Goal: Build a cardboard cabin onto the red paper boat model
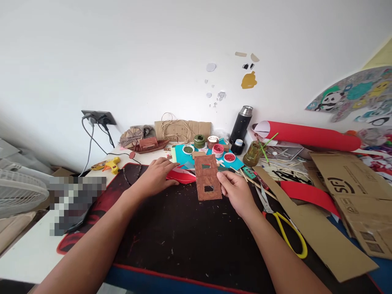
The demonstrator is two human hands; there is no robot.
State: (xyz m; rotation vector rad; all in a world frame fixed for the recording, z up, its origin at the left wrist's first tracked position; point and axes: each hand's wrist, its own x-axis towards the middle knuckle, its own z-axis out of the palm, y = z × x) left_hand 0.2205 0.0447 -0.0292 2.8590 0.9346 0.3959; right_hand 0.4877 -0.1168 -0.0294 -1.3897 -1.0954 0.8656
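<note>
Pinched by its right edge, a reddish-brown painted cardboard panel point(203, 179) with two cut-out windows is held up in my right hand point(235, 190). My left hand point(159, 174) is stretched out with thumb and fingers apart, beside a piece of red paper point(182, 176). Whether its fingers touch that paper I cannot tell. Behind the panel, blue paper point(180, 157) carries open paint jars: a green jar point(199, 141), a brown jar point(212, 141) and a red jar point(217, 150). Paint-filled lids lie near them.
Scissors point(277, 216) with yellow handles and a long cardboard strip point(318, 228) lie to the right. A black thermos point(241, 124) and a brush jar point(252, 154) stand behind. At left are a yellow glue gun point(112, 165), a model boat point(150, 145) and a fan point(21, 183).
</note>
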